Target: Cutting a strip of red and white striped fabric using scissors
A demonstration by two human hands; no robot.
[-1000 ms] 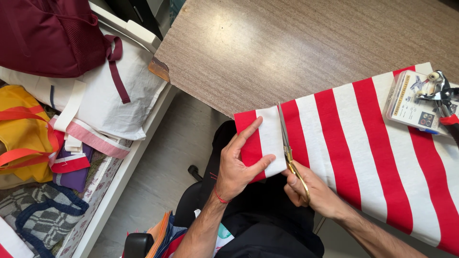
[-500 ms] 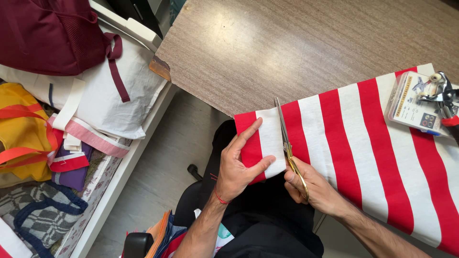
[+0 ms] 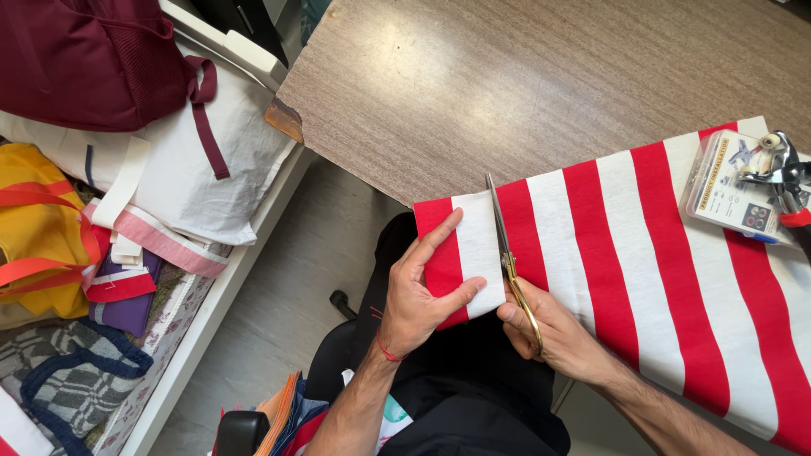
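Fingers first: your left hand [image 3: 422,300] has them spread flat, pinching the near corner of the striped cloth [image 3: 642,253] between thumb and forefinger, while your right hand [image 3: 553,333] has them curled tight through the handles of the scissors [image 3: 507,253].

Going big to small from there: the wooden table [image 3: 507,84] fills the 12 o'clock half of the view, brown and a bit chipped at its corner around 10 o'clock. That red and white cloth lies over the table's near edge, running from the middle out to 4 o'clock, and the end you're holding hangs off over your lap. Over at 9 to 10 o'clock there's a shelf stacked with bags: a maroon backpack [image 3: 76,59] on top, a white cloth bag [image 3: 194,169] under it, a yellow bag [image 3: 38,228] at 9 o'clock.

At 3 o'clock a flat plastic kit box [image 3: 726,190] sits on the cloth, with metal pliers [image 3: 781,173] lying on top of it.

Scissor blades point to 12 o'clock, lying along the edge of a white stripe just beside your left thumb. Can't tell how far apart the blades are.
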